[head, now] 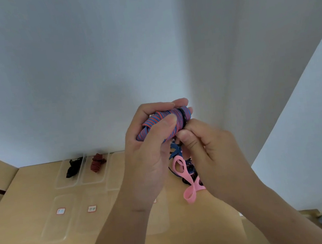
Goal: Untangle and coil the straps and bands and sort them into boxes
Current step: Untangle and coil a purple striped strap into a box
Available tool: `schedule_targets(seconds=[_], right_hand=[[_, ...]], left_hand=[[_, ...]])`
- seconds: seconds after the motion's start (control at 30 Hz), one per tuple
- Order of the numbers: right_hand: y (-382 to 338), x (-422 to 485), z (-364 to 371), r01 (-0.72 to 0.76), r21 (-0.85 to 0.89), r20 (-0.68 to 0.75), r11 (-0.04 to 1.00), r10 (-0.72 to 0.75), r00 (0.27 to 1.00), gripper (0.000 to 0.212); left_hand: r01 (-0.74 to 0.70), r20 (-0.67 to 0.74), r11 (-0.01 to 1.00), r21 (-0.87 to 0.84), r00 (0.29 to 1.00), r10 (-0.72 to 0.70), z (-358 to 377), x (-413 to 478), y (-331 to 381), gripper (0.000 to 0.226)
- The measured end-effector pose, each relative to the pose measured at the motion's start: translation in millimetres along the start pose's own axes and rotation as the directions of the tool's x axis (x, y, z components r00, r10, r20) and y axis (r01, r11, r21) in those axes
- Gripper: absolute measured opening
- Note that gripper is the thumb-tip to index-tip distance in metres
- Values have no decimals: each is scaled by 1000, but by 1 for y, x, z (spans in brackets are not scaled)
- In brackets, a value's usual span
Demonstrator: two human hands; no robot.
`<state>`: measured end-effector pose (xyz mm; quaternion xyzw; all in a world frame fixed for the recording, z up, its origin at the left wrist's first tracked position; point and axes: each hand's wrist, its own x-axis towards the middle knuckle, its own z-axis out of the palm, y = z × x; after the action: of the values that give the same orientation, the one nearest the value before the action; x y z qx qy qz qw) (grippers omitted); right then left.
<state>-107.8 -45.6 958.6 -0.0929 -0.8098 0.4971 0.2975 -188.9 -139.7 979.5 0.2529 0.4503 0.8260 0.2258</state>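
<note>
On the worktop (24, 211), two clear boxes (61, 182) at the far left each held one bundle: a black strap (73, 167) and a red-striped band (97, 163). Two labelled trays (52, 224) lay nearer. The left hand (146, 156) had its grip clenched round one blue-and-red striped strap (156, 122), held above the worktop. The right hand (207, 150) pinched the coil's black-ringed end. Beneath lay one pink band (186, 180) on a dark tangle (190, 168).

blue-red striped strap (157, 125), pink band (185, 177)
</note>
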Motion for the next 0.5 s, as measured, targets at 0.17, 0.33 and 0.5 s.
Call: schedule_targets(seconds=[0.17,0.33,0.5], right_hand=[[11,6,-8,-227,299,-3,927,239,971,10],[20,5,-3,-309,494,119,813,289,950,26],[32,2,2,-408,595,225,692,344,912,26]], left_hand=[[211,-110,962,-175,967,-232,-4,8,-5,11],[358,-172,920,-159,908,-383,-15,6,-18,35],[385,-171,919,83,914,-368,-39,0,-23,69]])
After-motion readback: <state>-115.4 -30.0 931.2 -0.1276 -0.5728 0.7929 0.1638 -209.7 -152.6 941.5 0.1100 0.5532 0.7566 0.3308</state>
